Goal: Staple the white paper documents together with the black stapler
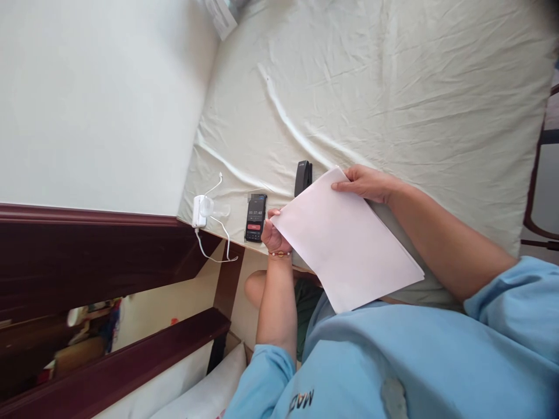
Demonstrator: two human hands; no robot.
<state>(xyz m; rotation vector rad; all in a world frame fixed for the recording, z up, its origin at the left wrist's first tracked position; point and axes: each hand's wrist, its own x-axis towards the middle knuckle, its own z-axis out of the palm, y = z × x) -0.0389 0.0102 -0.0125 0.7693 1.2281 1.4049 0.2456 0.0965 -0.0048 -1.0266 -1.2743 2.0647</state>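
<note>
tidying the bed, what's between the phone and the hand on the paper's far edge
In the head view, a stapler lies on the sheet between the phone and the right hand holding the paper.

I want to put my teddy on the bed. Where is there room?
The big stretch of bed sheet beyond the stapler and right hand is bare. The near edge is crowded: charger, phone, left hand and the paper both hands hold.

Two bare hands are in view, a left hand [274, 233] and a right hand [364, 183]. There is one sheaf of white paper [345, 244], one black stapler [303, 176], one black smartphone [255, 217], one white plug-in charger [200, 210] and one beaded bracelet [280, 254].
</note>
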